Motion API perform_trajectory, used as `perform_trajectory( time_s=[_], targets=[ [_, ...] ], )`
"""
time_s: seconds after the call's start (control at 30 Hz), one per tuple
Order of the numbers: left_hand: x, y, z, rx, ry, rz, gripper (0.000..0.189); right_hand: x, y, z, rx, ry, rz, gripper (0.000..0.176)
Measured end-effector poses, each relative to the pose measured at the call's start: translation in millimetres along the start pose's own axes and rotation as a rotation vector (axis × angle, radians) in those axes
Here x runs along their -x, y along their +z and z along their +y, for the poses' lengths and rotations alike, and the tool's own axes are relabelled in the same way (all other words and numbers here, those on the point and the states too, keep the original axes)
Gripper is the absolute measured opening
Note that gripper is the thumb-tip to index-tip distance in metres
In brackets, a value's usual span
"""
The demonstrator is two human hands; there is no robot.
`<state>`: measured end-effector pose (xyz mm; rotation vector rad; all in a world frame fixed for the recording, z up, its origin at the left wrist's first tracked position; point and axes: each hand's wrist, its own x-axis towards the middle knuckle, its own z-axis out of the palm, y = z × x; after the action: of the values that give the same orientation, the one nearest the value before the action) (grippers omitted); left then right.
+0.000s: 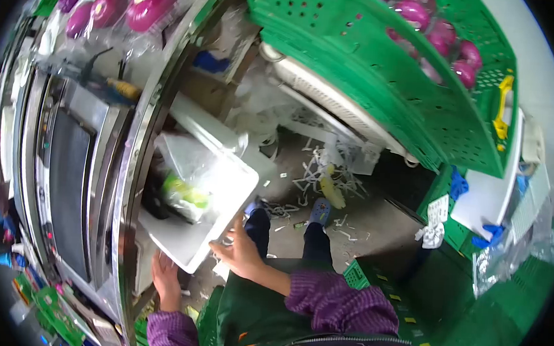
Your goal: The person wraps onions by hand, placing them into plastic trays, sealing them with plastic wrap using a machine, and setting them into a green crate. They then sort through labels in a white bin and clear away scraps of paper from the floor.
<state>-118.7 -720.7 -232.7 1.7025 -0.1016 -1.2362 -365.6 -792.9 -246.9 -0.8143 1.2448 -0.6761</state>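
A white plastic tub (pixel 245 190) sits tilted under the edge of the metal worktable, its opening facing me. Inside it lie clear plastic bags (pixel 191 157), something bright green in clear wrap (pixel 186 192) and a dark item. My right hand (pixel 239 251) grips the tub's near right rim, thumb and fingers at the edge. Just below the tub's lower left side is my left hand (pixel 165 281), its fingers stretched out and pointing up toward the tub's underside. Part of the tub's far side is hidden by the table edge.
The metal table edge (pixel 132 182) runs along the left, with bagged purple onions (pixel 152 7) on top. Green crates (pixel 374 70) stand at the upper right. Paper strips (pixel 328 170) litter the floor around a yellowish scrap (pixel 332 193). Blue gloves (pixel 490 236) lie at right.
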Motion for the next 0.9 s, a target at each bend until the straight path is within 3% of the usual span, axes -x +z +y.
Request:
perform_trajectory(
  time_s=[0.17, 0.2, 0.23, 0.3, 0.37, 0.43, 0.47, 0.5, 0.53, 0.57, 0.63, 0.7, 0.73, 0.77, 0.83, 0.87, 0.9],
  targets=[
    [-12, -68, -2, 0.28, -0.044, 0.309, 0.07, -71, 39, -5, 0.221, -0.175, -0.026, 0.104],
    [-23, -92, -6, 0.376, -0.033, 0.292, 0.074, -83, 41, -17, 0.196, -0.175, -0.043, 0.103],
    [-38, -122, -15, 0.471, -0.024, 0.278, 0.078, -102, 46, -25, 0.134, -0.037, -0.145, 0.102],
    [-59, -168, -30, 0.458, -0.068, 0.21, 0.079, -125, 50, -53, 0.19, -0.04, -0.176, 0.101],
    [-62, -142, -9, 0.785, -0.237, 0.494, 0.067, -155, 64, -51, 0.223, -0.071, -0.212, 0.102],
    [-72, -157, -7, 0.814, -0.142, 0.487, 0.059, -212, 106, 10, 0.368, -0.209, -0.133, 0.094],
    [-77, -158, -3, 0.846, -0.172, 0.588, 0.056, -204, 101, 5, 0.346, -0.181, -0.078, 0.094],
    [-81, -159, 2, 0.883, -0.192, 0.696, 0.054, -192, 99, -12, 0.458, -0.191, -0.162, 0.069],
    [-83, -172, 8, 0.9, -0.308, 0.608, 0.054, -180, 96, -27, 0.576, -0.204, -0.256, 0.051],
    [-92, -190, 6, 0.874, -0.326, 0.598, 0.054, -166, 92, -32, 0.576, -0.197, -0.321, 0.044],
    [-121, -233, -12, 1.14, -0.531, 0.547, 0.052, -157, 100, 3, 0.535, -0.165, -0.363, 0.039],
    [-132, -237, -15, 1.08, -0.521, 0.56, 0.05, -126, 79, 16, 0.608, -0.218, -0.362, 0.033],
    [-138, -236, -14, 1.165, -0.593, 0.528, 0.05, -119, 73, 52, 0.594, -0.328, -0.299, 0.028],
    [-130, -243, -14, 1.265, -0.64, 0.509, 0.052, -85, 42, 31, 0.56, -0.254, -0.353, 0.025],
    [-84, -215, -29, -0.582, -0.122, 0.054, 0.039, -49, -4, 36, 0.388, -0.082, -0.502, 0.024],
    [-48, -175, -10, -1.04, -0.05, 0.184, 0.039, -42, -23, 72, 0.427, -0.254, -0.499, 0.026],
    [-46, -162, -19, -1.113, -0.066, 0.236, 0.041, -18, -41, 57, 0.566, -0.074, -0.468, 0.032]
  ],
)
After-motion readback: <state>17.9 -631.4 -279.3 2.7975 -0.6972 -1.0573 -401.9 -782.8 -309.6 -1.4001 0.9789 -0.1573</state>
